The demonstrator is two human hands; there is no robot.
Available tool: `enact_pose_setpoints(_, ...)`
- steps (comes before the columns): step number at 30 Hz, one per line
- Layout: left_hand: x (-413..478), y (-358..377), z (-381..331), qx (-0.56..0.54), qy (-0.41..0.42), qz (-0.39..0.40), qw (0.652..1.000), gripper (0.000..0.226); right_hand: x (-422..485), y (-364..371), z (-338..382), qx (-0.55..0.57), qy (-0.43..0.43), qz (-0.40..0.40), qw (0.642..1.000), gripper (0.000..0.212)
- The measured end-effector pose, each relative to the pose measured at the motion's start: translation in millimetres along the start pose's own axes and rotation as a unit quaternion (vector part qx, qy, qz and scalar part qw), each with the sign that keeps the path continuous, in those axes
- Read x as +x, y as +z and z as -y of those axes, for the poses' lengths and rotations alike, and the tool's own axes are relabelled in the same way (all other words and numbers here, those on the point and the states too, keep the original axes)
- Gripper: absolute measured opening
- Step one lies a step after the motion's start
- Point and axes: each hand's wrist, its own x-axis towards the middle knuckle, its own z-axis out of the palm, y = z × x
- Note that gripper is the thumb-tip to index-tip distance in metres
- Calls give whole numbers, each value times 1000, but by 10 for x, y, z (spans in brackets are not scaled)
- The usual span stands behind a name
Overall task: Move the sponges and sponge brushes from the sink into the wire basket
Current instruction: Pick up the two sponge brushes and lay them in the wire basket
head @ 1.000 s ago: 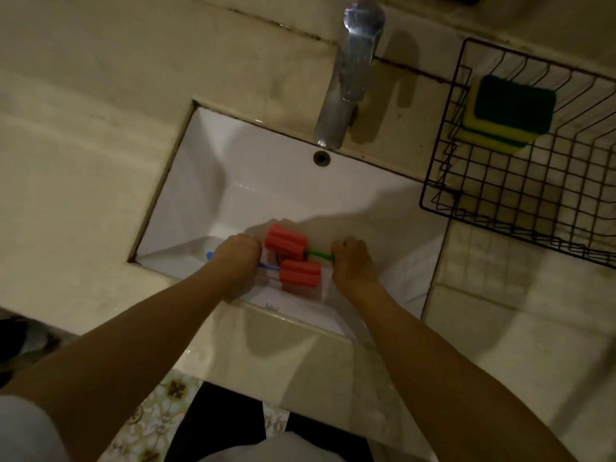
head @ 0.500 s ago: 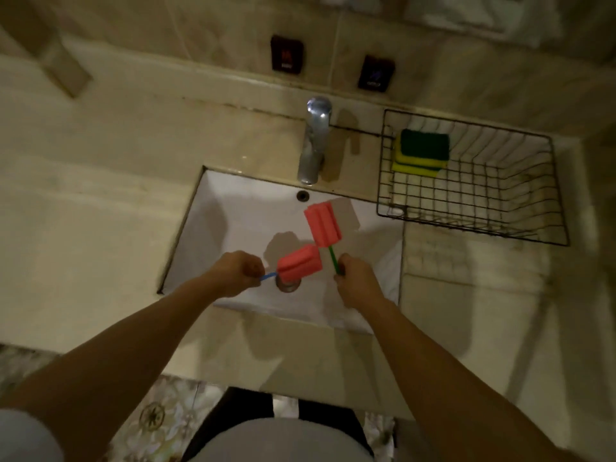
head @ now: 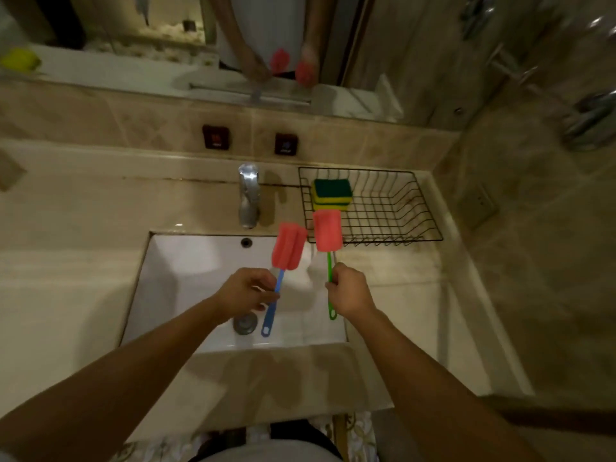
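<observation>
My left hand [head: 245, 291] grips the blue handle of a sponge brush [head: 288, 246] whose red foam head points up over the white sink [head: 173, 281]. My right hand [head: 350, 292] grips a green-handled sponge brush [head: 327, 230]; its red head overlaps the front left corner of the black wire basket [head: 430, 211]. Two stacked yellow-and-green sponges [head: 332, 194] lie in the basket's back left corner.
A chrome faucet [head: 248, 195] stands behind the sink, left of the basket. The drain [head: 245, 323] shows in the basin below my left hand. A beige counter [head: 66, 235] surrounds the sink. A mirror [head: 266, 45] above the backsplash reflects my arms and the brushes.
Both hands have lifted the two sponge brushes out of the basin and turned their heads upright. The right hand's brush has moved right, toward the basket. The camera has pulled back.
</observation>
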Motion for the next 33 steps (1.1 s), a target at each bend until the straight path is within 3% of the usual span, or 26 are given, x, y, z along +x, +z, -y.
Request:
enact_pose_setpoints(3, 91, 146, -190, -37, 1, -12, 999, 9, 70, -250, -108, -23, 2, -27, 999, 2)
enact_pose_setpoints(7, 270, 312, -468, -127, -30, -39, 991, 21, 227, -521, -236, -48, 8, -59, 997, 11)
enact_pose_setpoints(13, 595, 600, -858, -237, -73, -88, 965, 13, 758, -831, -429, -141, -6, -62, 988, 30)
enact_pose_setpoints(19, 973, 957, -953, -322, -104, -146, 930, 9, 1573, -1016, -533, -269, -52, -52, 960, 35)
enact_pose_setpoints(26, 1260, 1289, -915, -328, -120, -213, 913, 9, 2301, -804, -665, -312, -99, 25, 944, 35)
enact_pose_setpoints(33, 1423, 1414, -992, -322, -123, -243, 907, 18, 2585, -639, -814, -278, -122, 40, 952, 29)
